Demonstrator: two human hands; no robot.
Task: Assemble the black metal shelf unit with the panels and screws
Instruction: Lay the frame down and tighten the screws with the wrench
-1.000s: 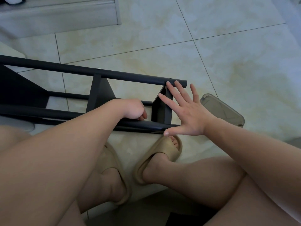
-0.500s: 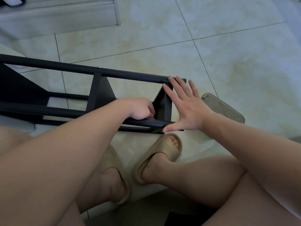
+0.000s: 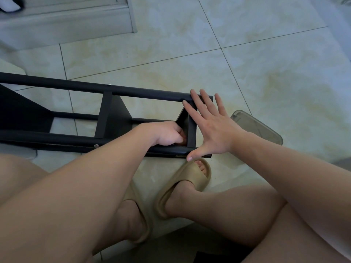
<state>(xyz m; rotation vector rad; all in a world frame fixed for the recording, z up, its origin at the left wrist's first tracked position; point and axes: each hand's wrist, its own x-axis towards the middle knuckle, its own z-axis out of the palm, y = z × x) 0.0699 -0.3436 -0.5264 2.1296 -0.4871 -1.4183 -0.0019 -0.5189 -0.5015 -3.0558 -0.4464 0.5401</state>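
The black metal shelf unit (image 3: 79, 138) lies on its side on the tiled floor, its tubes running left to right. An end panel (image 3: 190, 130) stands between the two near tubes at the right end. My left hand (image 3: 167, 134) reaches inside the frame, its fingers curled against the inner face of that panel; what they pinch is hidden. My right hand (image 3: 212, 128) is spread flat against the outer side of the panel, fingertips on the upper tube, thumb on the lower tube. A silver screw head (image 3: 96, 146) shows on the lower tube, another screw head (image 3: 109, 84) on the upper.
A translucent grey plastic lid or tray (image 3: 256, 128) lies on the floor just right of my right hand. My feet in beige slippers (image 3: 191, 179) rest below the frame. A pale low step or baseboard (image 3: 66, 21) runs along the top left.
My left hand moved right along the lower tube to the inside of the end panel. My right hand shifted slightly up and flattened against the panel.
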